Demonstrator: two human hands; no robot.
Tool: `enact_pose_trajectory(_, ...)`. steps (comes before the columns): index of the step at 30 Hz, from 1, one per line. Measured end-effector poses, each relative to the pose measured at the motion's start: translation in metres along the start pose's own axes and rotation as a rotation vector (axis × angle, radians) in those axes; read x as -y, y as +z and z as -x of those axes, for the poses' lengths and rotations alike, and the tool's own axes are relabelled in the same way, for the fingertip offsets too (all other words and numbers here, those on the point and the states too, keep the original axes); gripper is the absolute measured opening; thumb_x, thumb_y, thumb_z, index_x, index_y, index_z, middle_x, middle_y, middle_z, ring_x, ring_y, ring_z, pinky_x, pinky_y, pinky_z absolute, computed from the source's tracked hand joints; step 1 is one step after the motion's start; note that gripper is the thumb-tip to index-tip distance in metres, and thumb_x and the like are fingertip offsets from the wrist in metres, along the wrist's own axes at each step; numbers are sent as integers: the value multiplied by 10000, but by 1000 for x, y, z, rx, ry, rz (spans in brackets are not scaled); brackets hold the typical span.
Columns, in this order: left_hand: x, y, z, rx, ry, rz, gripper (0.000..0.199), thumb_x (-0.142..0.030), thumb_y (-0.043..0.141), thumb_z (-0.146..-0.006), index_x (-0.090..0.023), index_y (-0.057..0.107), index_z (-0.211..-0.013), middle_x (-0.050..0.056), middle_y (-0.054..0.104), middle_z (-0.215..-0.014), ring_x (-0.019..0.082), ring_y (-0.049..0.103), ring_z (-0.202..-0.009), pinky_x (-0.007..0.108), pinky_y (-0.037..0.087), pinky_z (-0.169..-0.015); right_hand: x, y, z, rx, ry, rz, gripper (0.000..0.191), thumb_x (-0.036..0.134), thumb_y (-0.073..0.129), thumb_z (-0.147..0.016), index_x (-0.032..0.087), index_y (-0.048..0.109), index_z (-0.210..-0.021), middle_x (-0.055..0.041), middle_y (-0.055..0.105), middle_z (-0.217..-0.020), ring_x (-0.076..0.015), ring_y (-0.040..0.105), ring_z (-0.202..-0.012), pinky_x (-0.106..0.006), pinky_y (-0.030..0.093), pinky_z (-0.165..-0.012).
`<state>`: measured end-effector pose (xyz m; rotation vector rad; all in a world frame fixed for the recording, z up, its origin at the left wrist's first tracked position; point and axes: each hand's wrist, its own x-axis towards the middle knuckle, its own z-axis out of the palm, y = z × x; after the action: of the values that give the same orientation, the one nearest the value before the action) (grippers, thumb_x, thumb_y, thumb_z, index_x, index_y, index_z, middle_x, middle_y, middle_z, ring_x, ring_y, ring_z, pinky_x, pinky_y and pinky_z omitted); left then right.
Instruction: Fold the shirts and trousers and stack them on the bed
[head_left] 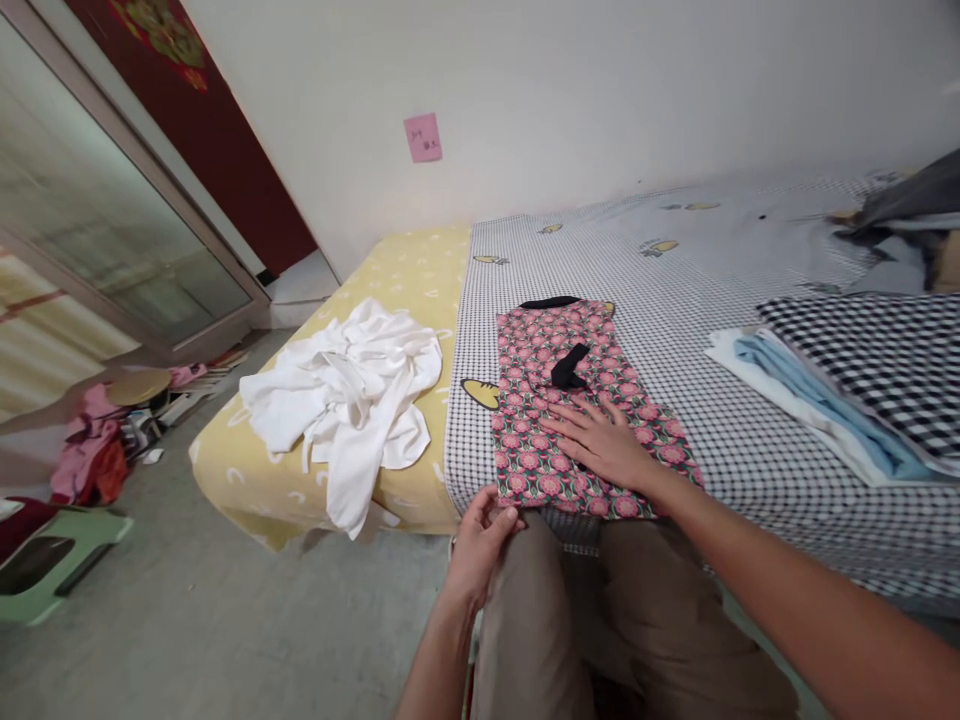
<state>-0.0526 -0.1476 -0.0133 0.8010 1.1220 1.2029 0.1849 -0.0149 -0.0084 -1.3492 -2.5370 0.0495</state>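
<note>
A pink floral garment (525,440) with a black band at its top lies folded flat at the bed's front edge; its exact kind I cannot tell. On its middle rests a bunched black strap (570,367). My right hand (596,440) lies flat on the cloth just below the strap, fingers spread. At the garment's near left corner, my left hand (487,530) pinches the hem between thumb and fingers. A crumpled white cloth (360,375) lies to the left on the yellow bedcover.
Folded clothes, among them a black-and-white checked cloth (885,370), are stacked on the checked bedsheet (675,330) at right. Dark clothing (911,195) lies farther back. A green stool (82,550) stands on the floor at left, near pink and red items (94,450).
</note>
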Motion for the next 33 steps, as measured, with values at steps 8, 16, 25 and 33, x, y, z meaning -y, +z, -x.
enact_pose_trajectory(8,-11,10,-15,22,121,-428,581,-735,504,-851,-189,638,-703,44,683,-710,213,614,-769,347,462,-811,0,1,-2,-30,-12,-10,465,522,306,-1054,480,493,-1477,59,469,-1590,-305,350,-1490,-658,131,-1203)
enact_pose_trajectory(16,-1,6,-36,-98,4,-526,670,-906,514,-668,-239,514,-600,-8,552,-514,164,511,-507,305,403,-569,3,-2,-2,-52,0,-23,468,550,334,-1044,487,481,-1483,48,483,-1581,-315,361,-1487,-663,142,-1207)
enact_pose_trajectory(25,1,0,-40,-99,24,-557,720,-952,450,-668,-236,509,-615,-14,528,-522,165,499,-512,306,389,-555,4,-3,-3,-97,-20,-110,455,546,393,-1037,456,515,-1466,35,482,-1581,-317,362,-1489,-686,142,-1209)
enact_pose_trajectory(33,-34,0,-37,-605,413,-1161,435,-443,365,-971,-145,657,-1092,217,683,-1131,361,636,-1080,545,473,-951,6,-6,-3,-108,-1,-227,467,574,411,-1026,452,527,-1461,15,496,-1571,-334,364,-1490,-705,123,-1210)
